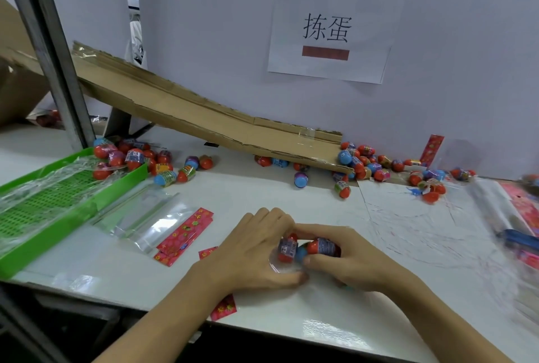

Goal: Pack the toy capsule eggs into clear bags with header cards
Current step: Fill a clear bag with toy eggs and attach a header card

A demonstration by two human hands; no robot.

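Observation:
My left hand (256, 249) and my right hand (347, 260) meet at the table's near middle. Between them sit a few red and blue capsule eggs (309, 246) inside a clear bag (277, 266). My left hand holds the bag, its thumb under the mouth. My right hand's fingers curl around the eggs. A stack of clear bags (145, 217) with red header cards (183, 234) lies to the left. Another red card (223, 308) peeks out under my left wrist.
A cardboard chute (204, 112) slopes down to the back wall, with loose eggs heaped at its foot (379, 164) and at the left (140, 158). A green tray (73, 211) lies at the left edge. More bags and cards (519, 211) lie at the right.

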